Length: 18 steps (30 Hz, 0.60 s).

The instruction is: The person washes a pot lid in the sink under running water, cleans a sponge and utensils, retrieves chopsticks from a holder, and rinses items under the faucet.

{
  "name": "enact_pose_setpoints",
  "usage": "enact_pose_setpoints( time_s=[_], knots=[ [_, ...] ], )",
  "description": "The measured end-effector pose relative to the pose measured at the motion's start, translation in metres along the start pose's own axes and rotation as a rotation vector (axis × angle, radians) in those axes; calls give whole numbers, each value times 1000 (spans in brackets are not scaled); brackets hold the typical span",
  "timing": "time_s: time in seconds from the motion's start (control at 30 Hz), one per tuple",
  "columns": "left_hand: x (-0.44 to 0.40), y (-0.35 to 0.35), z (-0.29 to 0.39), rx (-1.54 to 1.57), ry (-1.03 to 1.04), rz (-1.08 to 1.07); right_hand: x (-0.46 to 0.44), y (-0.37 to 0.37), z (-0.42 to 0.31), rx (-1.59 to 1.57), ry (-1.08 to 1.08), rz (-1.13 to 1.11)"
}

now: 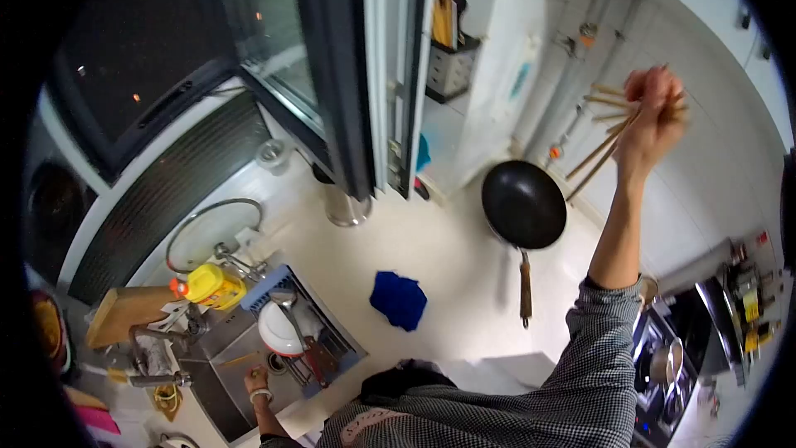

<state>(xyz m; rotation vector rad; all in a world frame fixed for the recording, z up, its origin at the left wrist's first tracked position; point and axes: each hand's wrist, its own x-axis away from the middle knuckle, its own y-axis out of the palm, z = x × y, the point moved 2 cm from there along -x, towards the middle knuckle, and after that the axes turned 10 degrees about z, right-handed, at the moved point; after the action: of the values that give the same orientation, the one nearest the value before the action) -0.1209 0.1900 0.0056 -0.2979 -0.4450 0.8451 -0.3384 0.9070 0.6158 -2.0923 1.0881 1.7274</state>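
Observation:
My right hand (pixel 655 120) is raised at the upper right, closed around a loose bunch of wooden chopsticks (pixel 599 153). They fan out to the left, and two long ones point down toward the counter. Low on the left, my left hand (pixel 257 380) is over the steel sink (pixel 214 394), its fingers curled; whether anything is in them is too small to tell. Just above it lies a thin wooden stick (pixel 240 358) like a chopstick. Beside this hand, a dish rack (pixel 348 358) carries a white bowl (pixel 279 328) and a ladle (pixel 284 299).
A black wok (pixel 524 204) and a blue cloth (pixel 398 300) lie on the pale counter (pixel 464 307). A yellow bottle (pixel 213 285) and a glass lid (pixel 211 236) stand behind the sink. An open window frame (pixel 336 75) juts over the counter. At right is a stove (pixel 663 373).

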Motion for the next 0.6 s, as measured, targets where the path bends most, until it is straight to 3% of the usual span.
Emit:
enact_pose_setpoints(
  time_s=[0.07, 0.1, 0.13, 0.17, 0.2, 0.23, 0.27, 0.33, 0.47, 0.53, 0.57, 0.6],
  knots=[
    [19, 4, 22, -140, -9, -7, 52, -39, 6, -72, -45, -279],
    [20, 9, 24, -101, 1, -21, 88, -53, -7, -32, 312, -277],
    [24, 12, 27, -61, 5, -31, 125, -78, -3, -96, 558, -432],
    [35, 13, 33, -77, 3, -47, 165, -90, -7, 115, 484, -546],
    [49, 15, 46, -71, -1, -16, 204, -101, -16, 119, 503, -656],
    [54, 20, 56, -60, 0, 17, 251, -121, -15, 174, 429, -864],
    [47, 21, 52, -59, 5, 6, 283, -134, -25, 199, 314, -910],
    [27, 19, 26, -214, 24, -132, 322, -160, -42, 290, 262, -1150],
    [25, 17, 4, 21, -35, -108, 317, -213, -27, 545, 248, -1074],
    [-4, 10, -37, 190, -266, -71, 318, -247, 14, 712, 243, -987],
    [0, 12, -34, 193, -268, -62, 309, -255, 29, 669, 336, -934],
    [8, 17, -21, 60, 20, -115, 321, -279, 56, 755, 315, -904]
  ],
)
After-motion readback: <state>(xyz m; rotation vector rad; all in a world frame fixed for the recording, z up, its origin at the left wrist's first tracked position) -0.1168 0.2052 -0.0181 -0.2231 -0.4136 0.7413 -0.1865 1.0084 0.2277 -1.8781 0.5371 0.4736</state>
